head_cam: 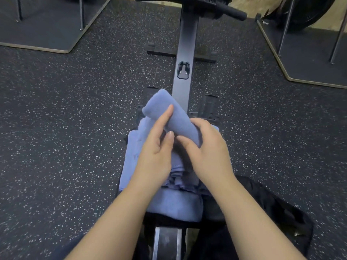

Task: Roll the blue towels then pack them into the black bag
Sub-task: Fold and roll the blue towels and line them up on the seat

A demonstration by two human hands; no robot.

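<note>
A rolled blue towel [170, 111] is held up at the centre, tilted with its far end up and to the left. My right hand [208, 147] grips its near end with curled fingers. My left hand [155, 147] rests against its left side, index finger straight along the roll. Below my hands lies a pile of blue towels [131, 156] on the rowing machine's seat, with one more roll [174, 205] at the near side. The black bag [272, 209] lies to the lower right, partly hidden by my right forearm.
The rowing machine's dark rail [185, 53] runs straight away from me, with footrests [209, 106] on both sides. Speckled black rubber floor [65, 128] spreads left and right. Dark platforms with metal legs stand at the far left [47, 30] and far right [309, 53].
</note>
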